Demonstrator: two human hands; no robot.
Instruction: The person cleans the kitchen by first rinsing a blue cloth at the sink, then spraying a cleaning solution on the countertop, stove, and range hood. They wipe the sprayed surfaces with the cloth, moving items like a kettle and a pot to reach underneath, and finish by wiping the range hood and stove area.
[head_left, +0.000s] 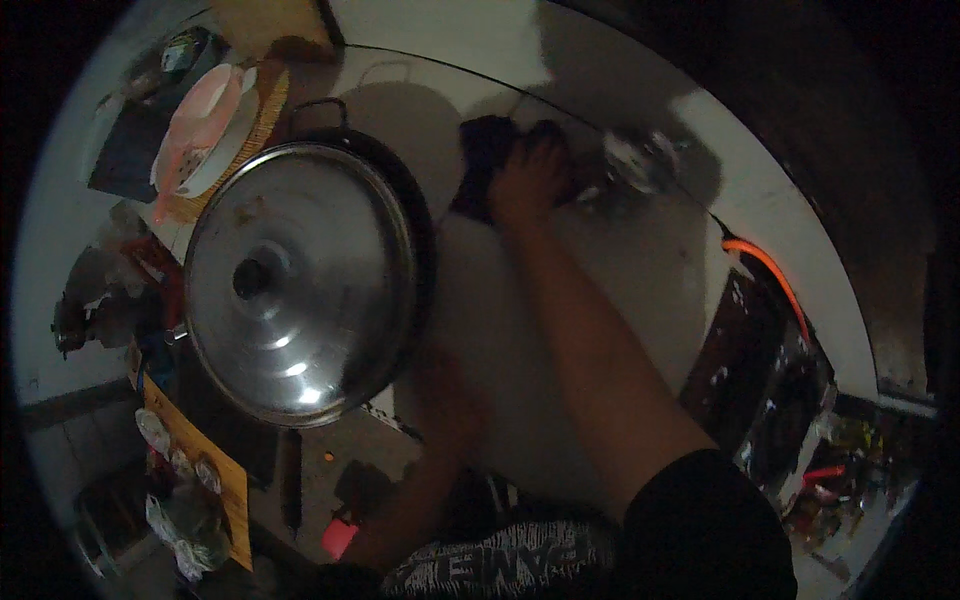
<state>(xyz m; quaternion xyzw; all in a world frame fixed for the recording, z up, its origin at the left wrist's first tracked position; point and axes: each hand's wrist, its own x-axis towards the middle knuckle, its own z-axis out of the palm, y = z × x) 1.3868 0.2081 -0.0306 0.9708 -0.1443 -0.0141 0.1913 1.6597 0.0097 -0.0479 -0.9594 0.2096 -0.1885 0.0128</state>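
My right hand (529, 180) presses down on a dark cloth (484, 165) on a pale tabletop (480, 285). Its fingers are spread over the cloth, and part of the cloth is hidden beneath them. Just right of that hand lies a clear plastic bag or wrap (641, 161). My left hand (450, 397) is dim and blurred, low over the near part of the tabletop; its fingers are hard to make out. Left of both hands stands a large pot with a domed metal lid (337, 247), which has a black knob and covers the pot's inside.
Behind the pot at the left are a pink plastic colander (202, 120) and a woven tray (262, 127). A glossy dark box-like object (727, 337) and an orange cord or tube (776, 274) are at the right. A wooden board (236, 480) with plastic bags near it is at lower left.
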